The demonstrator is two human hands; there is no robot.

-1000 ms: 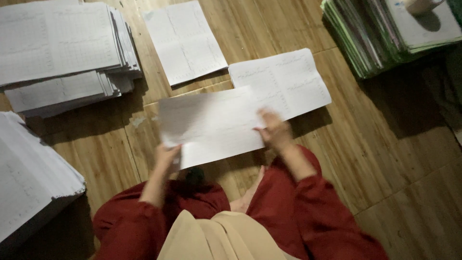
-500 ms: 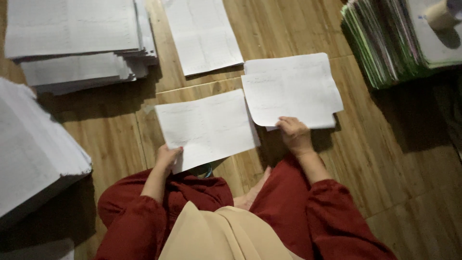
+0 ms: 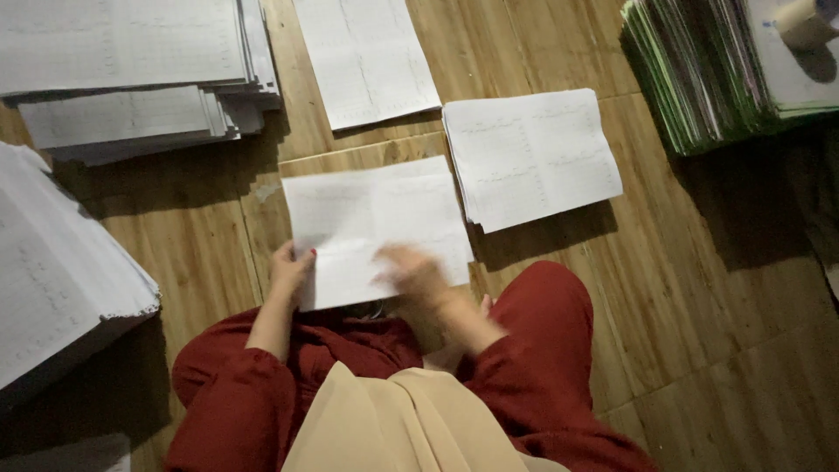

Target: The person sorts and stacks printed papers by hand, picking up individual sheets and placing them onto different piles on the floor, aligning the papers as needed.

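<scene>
While the left hand (image 3: 291, 267) pinches the lower left edge of a white sheet (image 3: 371, 227) lying mid-frame on the wooden floor (image 3: 699, 288), the blurred right hand (image 3: 411, 273) rests open on it.

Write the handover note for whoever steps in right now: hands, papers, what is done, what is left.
Left hand: pinches the left edge of the sheet lying on the wooden floor in front of the knees.
Right hand: blurred, flat on the sheet's lower right part; grip unclear.
Papers: small pile to the sheet's right, single sheet above it, tall stacks at upper left and far left, green-edged stack at upper right.
Done: some sheets lie in the small pile.
Left: the sheet in hand is not on any pile; the tall stacks remain.
</scene>
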